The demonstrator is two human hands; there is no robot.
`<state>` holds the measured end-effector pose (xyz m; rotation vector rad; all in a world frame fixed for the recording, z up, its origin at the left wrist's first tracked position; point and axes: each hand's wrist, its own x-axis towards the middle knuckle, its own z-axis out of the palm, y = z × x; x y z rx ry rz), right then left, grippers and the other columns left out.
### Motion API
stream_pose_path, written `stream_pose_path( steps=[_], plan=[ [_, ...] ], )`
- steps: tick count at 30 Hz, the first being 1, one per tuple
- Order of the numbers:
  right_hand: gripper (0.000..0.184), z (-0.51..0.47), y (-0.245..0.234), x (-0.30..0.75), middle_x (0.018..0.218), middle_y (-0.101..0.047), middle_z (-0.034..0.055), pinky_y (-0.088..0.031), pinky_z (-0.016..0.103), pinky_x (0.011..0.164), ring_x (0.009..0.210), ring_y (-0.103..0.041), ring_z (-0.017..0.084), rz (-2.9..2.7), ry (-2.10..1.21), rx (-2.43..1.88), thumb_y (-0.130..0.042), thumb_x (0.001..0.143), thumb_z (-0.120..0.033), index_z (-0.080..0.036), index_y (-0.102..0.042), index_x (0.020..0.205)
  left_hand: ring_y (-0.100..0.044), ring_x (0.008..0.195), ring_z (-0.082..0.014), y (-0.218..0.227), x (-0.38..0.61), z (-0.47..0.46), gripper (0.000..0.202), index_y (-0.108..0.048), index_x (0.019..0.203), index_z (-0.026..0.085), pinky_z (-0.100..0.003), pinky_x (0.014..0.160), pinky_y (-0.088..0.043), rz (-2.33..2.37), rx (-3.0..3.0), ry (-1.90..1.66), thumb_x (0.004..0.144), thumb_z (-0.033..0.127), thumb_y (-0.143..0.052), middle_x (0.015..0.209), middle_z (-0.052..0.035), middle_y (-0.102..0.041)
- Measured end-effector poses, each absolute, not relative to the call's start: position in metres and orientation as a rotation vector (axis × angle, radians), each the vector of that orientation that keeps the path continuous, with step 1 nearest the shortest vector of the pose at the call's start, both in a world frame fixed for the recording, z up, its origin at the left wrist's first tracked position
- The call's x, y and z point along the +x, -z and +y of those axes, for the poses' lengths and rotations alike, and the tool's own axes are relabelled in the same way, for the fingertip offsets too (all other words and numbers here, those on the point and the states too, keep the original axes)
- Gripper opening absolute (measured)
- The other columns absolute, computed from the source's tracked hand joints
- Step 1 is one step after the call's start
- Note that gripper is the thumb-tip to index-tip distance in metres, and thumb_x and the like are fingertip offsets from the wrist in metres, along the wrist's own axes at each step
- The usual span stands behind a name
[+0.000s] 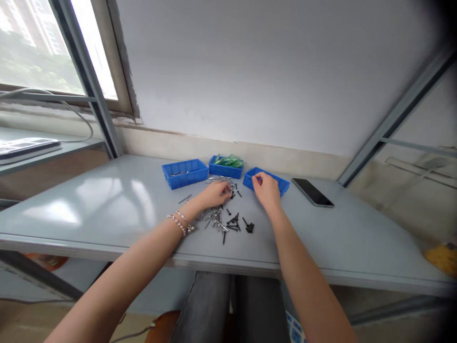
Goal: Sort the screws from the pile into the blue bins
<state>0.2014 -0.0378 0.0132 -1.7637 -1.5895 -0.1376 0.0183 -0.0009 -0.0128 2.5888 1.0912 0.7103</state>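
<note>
Dark screws [233, 220] sit on the table [321, 238] just nearside of the left hand [222, 193], the closer one; curled, can't tell if gripping. The right hand [267, 186] bends over the right blue box [284, 183], grip also unclear.

The head view looks from above the near side of the table [321, 238], facing forward and down across it to the wall [250, 71] behind, close enough that the table spans the view.

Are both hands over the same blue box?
No, the right hand is at the right blue box, while the left hand is by the loose screws.
</note>
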Motion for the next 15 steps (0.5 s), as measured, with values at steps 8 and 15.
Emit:
stream_pose_path(
  steps=[8, 15],
  plan=[
    [0.021, -0.0449, -0.0216, 0.2053, 0.079, -0.061, 0.0091, -0.036, 0.028, 0.059, 0.072, -0.055, 0.020, -1.376, 0.223, -2.014, -0.042, 0.078, -0.026, -0.017, -0.060, 0.085, -0.052, 0.083, -0.0206, 0.0110, 0.0191, -0.0049, 0.024, -0.056, 0.093, 0.018, -0.031, 0.072, -0.040, 1.138, 2.631, -0.569, 0.071, 0.028, -0.052, 0.087, -0.0070, -0.059],
    [0.022, -0.0450, -0.0219, 0.2075, 0.080, -0.061, 0.0119, -0.040, 0.032, 0.062, 0.076, -0.058, 0.023, -1.337, 0.144, -2.141, -0.044, 0.078, -0.025, -0.017, -0.062, 0.087, -0.040, 0.104, -0.0286, 0.0103, 0.0186, -0.0053, 0.032, -0.053, 0.104, 0.022, -0.044, 0.085, -0.032, 1.439, 2.606, -0.519, 0.073, 0.030, -0.050, 0.107, -0.0110, -0.048]
  ],
)
